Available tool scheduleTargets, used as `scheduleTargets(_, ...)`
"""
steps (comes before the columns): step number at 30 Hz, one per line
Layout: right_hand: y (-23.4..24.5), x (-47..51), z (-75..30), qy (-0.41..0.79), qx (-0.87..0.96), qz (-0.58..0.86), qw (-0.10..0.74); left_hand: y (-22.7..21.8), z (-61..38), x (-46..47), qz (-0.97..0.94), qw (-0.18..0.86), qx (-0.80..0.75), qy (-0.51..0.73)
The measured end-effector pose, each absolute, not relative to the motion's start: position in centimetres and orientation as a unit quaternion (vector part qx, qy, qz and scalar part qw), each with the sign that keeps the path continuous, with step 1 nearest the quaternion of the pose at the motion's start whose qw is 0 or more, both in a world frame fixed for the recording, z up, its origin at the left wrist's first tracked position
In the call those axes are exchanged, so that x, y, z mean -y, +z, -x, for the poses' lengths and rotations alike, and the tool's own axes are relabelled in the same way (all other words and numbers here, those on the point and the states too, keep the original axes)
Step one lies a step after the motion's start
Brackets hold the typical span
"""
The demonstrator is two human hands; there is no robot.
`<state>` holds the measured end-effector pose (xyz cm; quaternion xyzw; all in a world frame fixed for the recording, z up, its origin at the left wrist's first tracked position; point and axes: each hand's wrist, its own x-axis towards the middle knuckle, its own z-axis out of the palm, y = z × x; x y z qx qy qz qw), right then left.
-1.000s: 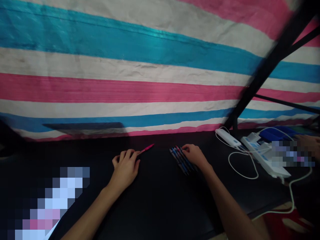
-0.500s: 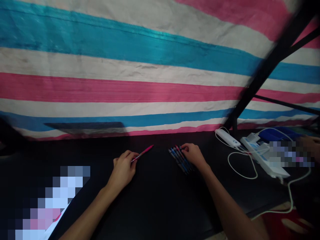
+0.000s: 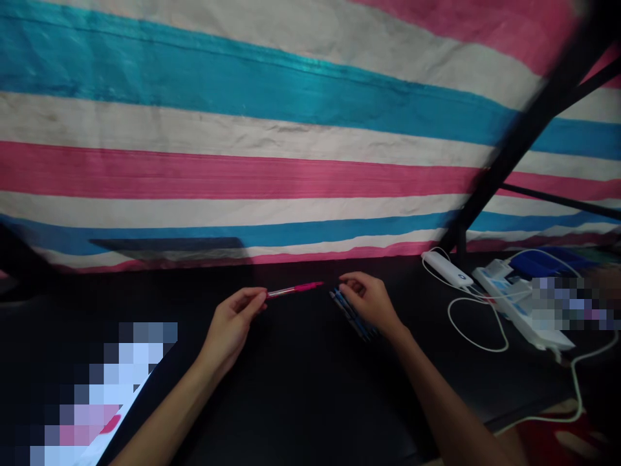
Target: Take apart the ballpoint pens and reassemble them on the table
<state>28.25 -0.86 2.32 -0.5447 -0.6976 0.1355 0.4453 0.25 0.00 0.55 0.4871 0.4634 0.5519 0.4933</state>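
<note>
My left hand (image 3: 231, 327) pinches the rear end of a pink pen (image 3: 295, 289). The pen lies nearly level, its tip pointing right towards my other hand. Over the upper part of a row of dark and blue pens (image 3: 348, 314) is my right hand (image 3: 372, 301), its thumb and forefinger apart around a gap near the pink pen's tip. Nothing shows between those fingers. The row lies slanted on the black tabletop (image 3: 295, 382), and my right hand hides some of it.
A white power strip (image 3: 521, 310) with plugs and cables stands to the right, beside a small white device (image 3: 446, 268) and a blue object (image 3: 548, 261). A bright blurred-out screen or sheet (image 3: 138, 375) is at left. Striped sheeting (image 3: 242, 178) hangs behind.
My left hand has turned the pink pen from a steep slant to nearly level, its tip now further right. My right hand has shifted left over the pens and its fingers have parted.
</note>
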Motion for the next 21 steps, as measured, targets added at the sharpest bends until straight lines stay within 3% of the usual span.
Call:
scheduleTargets(4,2.5,2.6,-24.8,0.203,0.754,0.466,0.416,1.1,-1.3,0.9,-0.436,0.579,-0.416,0.55)
scheduleTargets(8,2.4,3.9,-22.5,0.241,0.764,0.4,0.445,1.5,-2.6,2.6,-0.555,0.587,-0.399,0.434)
scheduleTargets(11,2.4,4.5,-21.7,0.263,0.769,0.375,0.447,1.7,-3.7,3.8,-0.631,0.562,-0.387,0.368)
scheduleTargets(21,2.3,4.4,-21.8,0.275,0.777,0.393,0.408,1.6,-3.4,3.3,-0.644,0.468,-0.434,0.423)
